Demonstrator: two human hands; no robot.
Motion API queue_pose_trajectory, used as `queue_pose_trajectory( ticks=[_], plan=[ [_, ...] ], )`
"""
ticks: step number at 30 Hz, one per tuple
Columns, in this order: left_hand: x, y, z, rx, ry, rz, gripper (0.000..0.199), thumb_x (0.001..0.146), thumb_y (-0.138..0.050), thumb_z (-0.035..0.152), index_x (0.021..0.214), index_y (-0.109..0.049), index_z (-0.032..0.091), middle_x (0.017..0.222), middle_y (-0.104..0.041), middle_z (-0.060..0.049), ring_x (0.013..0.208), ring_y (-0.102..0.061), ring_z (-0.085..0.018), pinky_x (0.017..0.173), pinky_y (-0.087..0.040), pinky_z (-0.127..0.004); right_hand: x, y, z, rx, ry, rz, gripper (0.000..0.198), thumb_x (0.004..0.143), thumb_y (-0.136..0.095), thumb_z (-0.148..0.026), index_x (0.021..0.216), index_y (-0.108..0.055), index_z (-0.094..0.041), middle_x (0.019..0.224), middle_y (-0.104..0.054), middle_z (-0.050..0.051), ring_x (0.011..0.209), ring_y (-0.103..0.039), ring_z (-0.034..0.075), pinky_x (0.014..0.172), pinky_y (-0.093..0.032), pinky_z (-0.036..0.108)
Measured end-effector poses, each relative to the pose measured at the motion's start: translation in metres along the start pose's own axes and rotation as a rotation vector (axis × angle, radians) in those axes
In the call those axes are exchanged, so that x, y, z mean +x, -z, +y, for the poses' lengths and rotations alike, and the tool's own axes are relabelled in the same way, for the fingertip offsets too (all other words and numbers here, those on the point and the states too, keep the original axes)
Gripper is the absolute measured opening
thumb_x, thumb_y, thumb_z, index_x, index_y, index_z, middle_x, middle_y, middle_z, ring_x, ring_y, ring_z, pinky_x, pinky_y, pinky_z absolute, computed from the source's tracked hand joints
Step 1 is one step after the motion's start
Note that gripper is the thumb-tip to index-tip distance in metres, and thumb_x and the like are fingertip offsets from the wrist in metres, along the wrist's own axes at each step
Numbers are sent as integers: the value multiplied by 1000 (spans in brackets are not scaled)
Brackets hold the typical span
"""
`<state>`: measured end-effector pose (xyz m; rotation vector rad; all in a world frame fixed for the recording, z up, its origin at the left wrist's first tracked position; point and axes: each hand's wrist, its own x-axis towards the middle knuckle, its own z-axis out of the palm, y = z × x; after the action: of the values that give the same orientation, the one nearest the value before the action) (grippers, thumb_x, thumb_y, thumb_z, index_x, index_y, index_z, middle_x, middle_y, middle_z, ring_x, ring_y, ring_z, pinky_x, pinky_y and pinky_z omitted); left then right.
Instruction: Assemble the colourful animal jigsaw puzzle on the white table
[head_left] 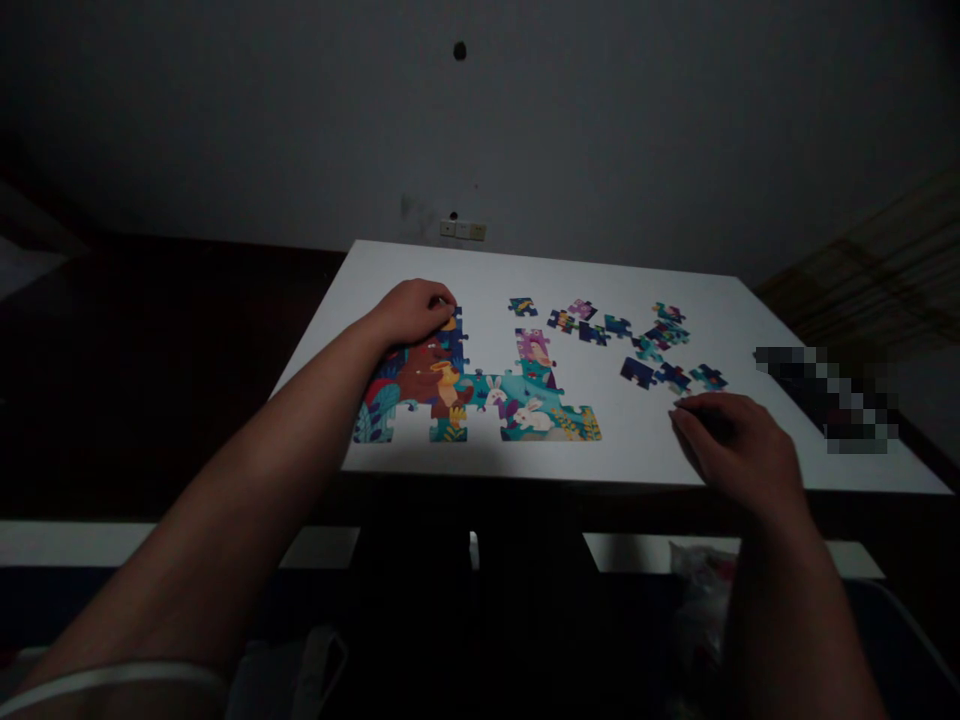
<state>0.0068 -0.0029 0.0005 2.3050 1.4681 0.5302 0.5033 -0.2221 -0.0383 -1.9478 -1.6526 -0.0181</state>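
A partly joined jigsaw puzzle (491, 398) lies flat on the white table, showing a brown bear, white rabbits and leaves, with gaps along its upper middle and lower edge. My left hand (412, 312) rests at its upper left corner, fingers curled in on a puzzle piece (452, 322) with orange on it; the hand and forearm hide part of the left side. My right hand (742, 445) hovers at the front right, thumb and forefinger pinched together; whatever lies between them is hidden. Just beyond its fingertips are loose puzzle pieces (673, 377), several more scattered behind.
One loose piece (523, 306) lies apart above the puzzle. A dark, pixelated object (825, 395) sits at the table's right edge. Behind the table (420, 262) is a grey wall with sockets (463, 230). Below the front edge, a plastic bag (701, 590) shows at the right.
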Motion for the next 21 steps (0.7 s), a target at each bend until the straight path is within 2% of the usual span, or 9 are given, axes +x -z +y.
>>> queue_pose_trajectory(
  ticks=[12,21],
  plan=[
    [-1,0,3,18,-19,-12,39,104,-69,34,131,-94,20,130,-91,-14,121,-83,-32,114,-61,-44,0,1,2,-21,-10,3,43,89,-70,-68,102,-84,-30,116,-86,15,117,-81,47,105,-62,66],
    [-3,1,4,15,-33,-24,38,104,-69,33,131,-94,20,116,-91,-13,111,-82,-31,110,-62,-44,0,2,0,-3,-32,3,42,87,-71,-70,99,-84,-32,117,-87,15,117,-81,49,109,-63,71]
  ],
)
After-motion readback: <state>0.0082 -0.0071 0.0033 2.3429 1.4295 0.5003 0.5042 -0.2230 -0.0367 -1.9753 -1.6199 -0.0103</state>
